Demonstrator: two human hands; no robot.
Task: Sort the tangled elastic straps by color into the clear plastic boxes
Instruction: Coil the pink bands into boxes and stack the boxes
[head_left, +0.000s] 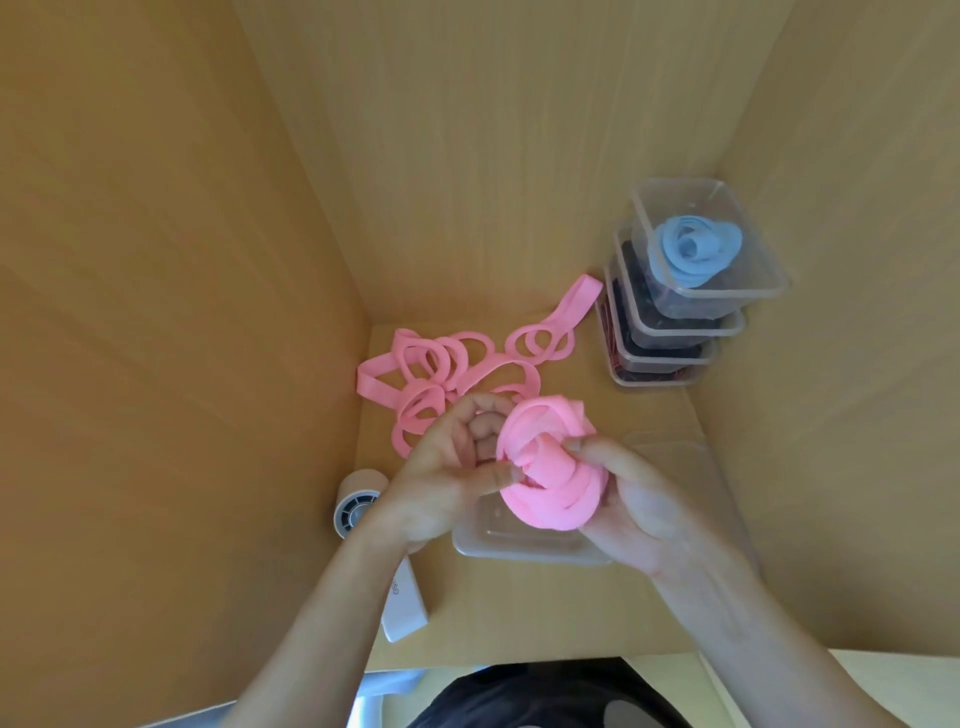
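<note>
Both hands pinch a coiled bundle of pink straps (545, 467), the left hand (447, 467) at its near-left edge and the right hand (634, 499) cupping its right side, above an empty clear box (519, 540), with loose pink straps (447, 374) beyond and stacked clear boxes (691, 291) at far right, blue straps (696, 249) on top.

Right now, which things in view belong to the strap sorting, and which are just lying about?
Job: rolled pink elastic strap bundle, gripped by left hand and right hand; loose pink strap tangle; clear plastic box beneath the hands; stack of clear plastic boxes, top one holding coiled blue straps.
Lying about: white cylinder with a slotted end; white flat rectangular item.
</note>
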